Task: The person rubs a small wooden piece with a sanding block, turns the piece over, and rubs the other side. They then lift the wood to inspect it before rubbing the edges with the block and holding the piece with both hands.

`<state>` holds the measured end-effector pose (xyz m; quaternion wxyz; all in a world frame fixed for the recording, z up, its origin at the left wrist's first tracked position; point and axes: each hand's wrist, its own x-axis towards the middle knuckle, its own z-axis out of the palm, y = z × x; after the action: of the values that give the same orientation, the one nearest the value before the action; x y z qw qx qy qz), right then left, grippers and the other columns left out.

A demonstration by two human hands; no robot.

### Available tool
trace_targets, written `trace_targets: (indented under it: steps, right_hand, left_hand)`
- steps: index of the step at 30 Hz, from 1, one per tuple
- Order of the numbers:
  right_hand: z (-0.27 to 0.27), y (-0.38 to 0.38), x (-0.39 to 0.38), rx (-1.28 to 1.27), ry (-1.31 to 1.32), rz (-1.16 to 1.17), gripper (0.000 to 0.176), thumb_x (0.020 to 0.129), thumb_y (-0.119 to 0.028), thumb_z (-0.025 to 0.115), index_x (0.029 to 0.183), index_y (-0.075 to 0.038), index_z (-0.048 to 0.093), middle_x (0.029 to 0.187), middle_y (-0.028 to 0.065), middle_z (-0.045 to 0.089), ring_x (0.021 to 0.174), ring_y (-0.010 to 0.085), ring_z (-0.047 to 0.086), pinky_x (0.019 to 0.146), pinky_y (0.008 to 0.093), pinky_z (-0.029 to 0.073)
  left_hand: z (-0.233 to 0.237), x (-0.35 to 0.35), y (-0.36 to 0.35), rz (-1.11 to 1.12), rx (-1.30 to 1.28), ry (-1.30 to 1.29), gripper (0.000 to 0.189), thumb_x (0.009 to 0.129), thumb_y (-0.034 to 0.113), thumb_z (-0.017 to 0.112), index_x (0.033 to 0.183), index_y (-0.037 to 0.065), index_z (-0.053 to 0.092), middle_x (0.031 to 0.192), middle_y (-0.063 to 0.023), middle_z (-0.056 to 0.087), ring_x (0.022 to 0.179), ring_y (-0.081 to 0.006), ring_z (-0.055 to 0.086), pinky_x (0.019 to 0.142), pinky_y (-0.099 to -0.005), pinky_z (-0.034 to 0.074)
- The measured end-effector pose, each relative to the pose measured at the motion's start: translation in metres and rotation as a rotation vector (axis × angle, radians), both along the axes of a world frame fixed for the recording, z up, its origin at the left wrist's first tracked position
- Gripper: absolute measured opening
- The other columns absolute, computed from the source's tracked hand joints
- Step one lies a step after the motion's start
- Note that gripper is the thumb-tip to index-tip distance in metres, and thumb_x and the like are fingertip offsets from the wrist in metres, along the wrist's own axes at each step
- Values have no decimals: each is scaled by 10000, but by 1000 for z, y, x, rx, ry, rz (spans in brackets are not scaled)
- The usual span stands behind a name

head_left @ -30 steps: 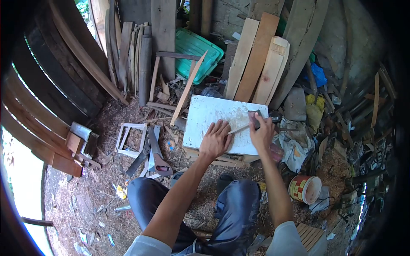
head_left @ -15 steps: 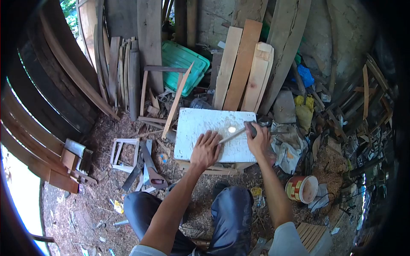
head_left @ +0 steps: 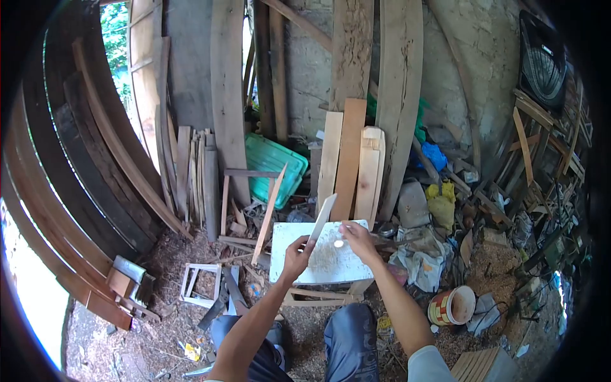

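My left hand (head_left: pixel 296 258) is closed round the lower end of a pale wooden strip (head_left: pixel 323 218), which tilts up and away above the table. Across from it, my right hand (head_left: pixel 359 243) is over the far right part of the white worktable (head_left: pixel 289 240), fingers curled together; what they hold, if anything, I cannot make out. The tabletop is scuffed, with brownish dust and a bright round spot near its middle.
A small wooden frame (head_left: pixel 201 284) and a handsaw (head_left: pixel 234 296) lie left of the table. Boards (head_left: pixel 347 165) lean on the wall behind, beside a green crate (head_left: pixel 275 169). To the right stand a paint bucket (head_left: pixel 452 305) and crumpled white sacking (head_left: pixel 423 261).
The wooden strip was lying on the tabletop under both hands; now my left hand holds it raised. My right hand has come off the strip. The camera view has tipped upward.
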<state>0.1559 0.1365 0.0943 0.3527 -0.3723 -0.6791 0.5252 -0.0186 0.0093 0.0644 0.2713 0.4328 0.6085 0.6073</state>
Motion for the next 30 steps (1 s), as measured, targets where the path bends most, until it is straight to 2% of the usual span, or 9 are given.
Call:
trace_targets:
  steps: [1, 4, 9, 14, 17, 22, 24, 28, 30]
  right_hand:
    - [15, -5, -6, 11, 70, 71, 497, 942, -348, 686, 1294, -8, 600, 1022, 159, 731, 877, 216, 704, 732, 305, 543]
    - [35, -16, -31, 77, 21, 91, 489, 928, -324, 701, 1280, 1, 606, 1038, 166, 728, 953, 238, 703, 784, 334, 546]
    - [30, -42, -55, 278, -135, 125, 506, 889, -307, 735, 1270, 0, 607, 1025, 180, 732, 906, 239, 719, 790, 358, 551]
    - [29, -55, -53, 172, -165, 226, 406, 895, -132, 731, 1243, 21, 589, 917, 148, 731, 846, 182, 708, 740, 292, 549]
    - [17, -55, -51, 10, -12, 306, 285, 929, -81, 674, 1190, 13, 606, 938, 141, 726, 878, 175, 700, 761, 298, 535]
    - [15, -52, -41, -142, -11, 438, 287, 958, -150, 658, 1201, -4, 613, 987, 79, 696, 888, 130, 620, 799, 285, 485]
    - [26, -53, -37, -139, -45, 432, 315, 959, -159, 662, 1222, 6, 605, 1010, 82, 691, 895, 126, 616, 809, 285, 478]
    - [20, -56, -46, -82, 6, 371, 368, 947, -178, 682, 1257, 2, 595, 1022, 71, 693, 885, 134, 622, 813, 286, 476]
    - [19, -62, -51, 105, 29, 266, 352, 932, -249, 702, 1178, 0, 668, 920, 75, 683, 812, 139, 608, 736, 302, 468]
  left_hand:
    - [9, -1, -1, -70, -67, -52, 271, 984, 250, 639, 1087, 2, 675, 772, -16, 626, 687, -105, 591, 577, -296, 485]
    - [31, 0, -2, -112, 60, -142, 229, 977, 187, 645, 1108, -1, 653, 767, -43, 645, 648, -108, 605, 508, -270, 476]
    - [43, -9, -6, -30, 183, -312, 189, 930, 118, 693, 1080, 10, 650, 890, -44, 680, 855, -106, 636, 707, -288, 521]
    - [41, -25, -10, -34, 113, -310, 206, 916, 95, 694, 1097, 3, 659, 965, -75, 689, 854, -127, 644, 752, -281, 515]
    - [32, -35, -14, -71, 99, -492, 313, 953, 140, 639, 1242, 27, 601, 1029, -48, 679, 947, -146, 642, 808, -322, 509]
    - [63, -51, -23, -249, 158, -626, 497, 1047, 168, 474, 1506, 49, 326, 1417, -140, 525, 1274, -289, 551, 1085, -436, 431]
    - [73, -53, -26, -268, 213, -697, 490, 1046, 254, 498, 1477, 60, 368, 1380, -143, 548, 1239, -296, 574, 1095, -452, 440]
    - [65, -56, -19, -183, 199, -651, 361, 992, 222, 613, 1292, 43, 524, 1223, -114, 614, 1160, -285, 625, 1028, -448, 508]
    - [59, -53, -14, -157, 198, -640, 313, 971, 210, 650, 1218, 36, 566, 1171, -102, 629, 1133, -278, 640, 999, -443, 533]
